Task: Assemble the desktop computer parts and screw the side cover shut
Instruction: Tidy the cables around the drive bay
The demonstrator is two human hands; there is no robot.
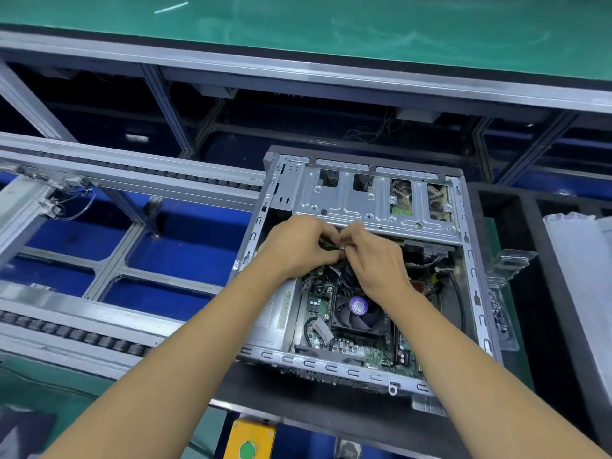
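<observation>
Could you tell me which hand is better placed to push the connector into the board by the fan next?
Probably the right hand: it sits just above the fan, pinching the cables. The left hand grips them nearer the case wall.

The left hand (298, 246) and right hand (377, 260) cover most of the black cables (344, 271) they pinch; any connector is hidden (fingers meet at twelve o'clock of the fan (358, 309)). Its label is unreadable. At six o'clock, the yellow button box (251, 437) is cut off.
</observation>
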